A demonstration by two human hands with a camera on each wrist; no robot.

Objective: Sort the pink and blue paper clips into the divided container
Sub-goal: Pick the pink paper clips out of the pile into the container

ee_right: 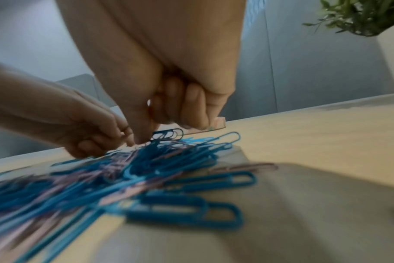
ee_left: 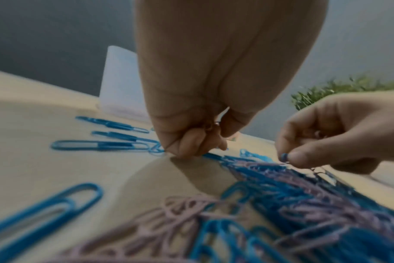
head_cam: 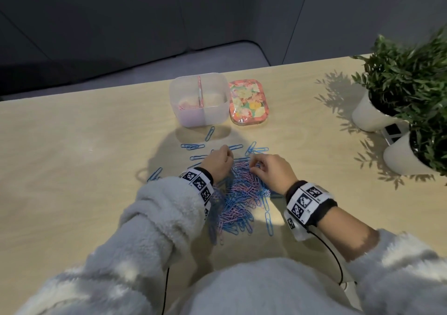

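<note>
Both hands low, close together: left hand (head_cam: 219,163) fisted, right hand (head_cam: 273,169) w/ fingers curled, pinching.

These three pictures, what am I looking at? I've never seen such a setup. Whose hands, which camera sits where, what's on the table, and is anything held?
No machine here: a person sorts paper clips with bare hands. The wide picture comes from a camera on the head, looking down. The other two come from cameras strapped to each wrist, looking along the fingers.

On the table lies a mixed pile of pink and blue clips, with loose blue ones around it. Behind it stands a clear divided container, with a few pink clips in its left half, and a floral lid beside it. Two potted plants stand at the right.

The left hand is curled with something small, seemingly a clip, inside its grip. The right hand pinches clips at the pile's top.
</note>
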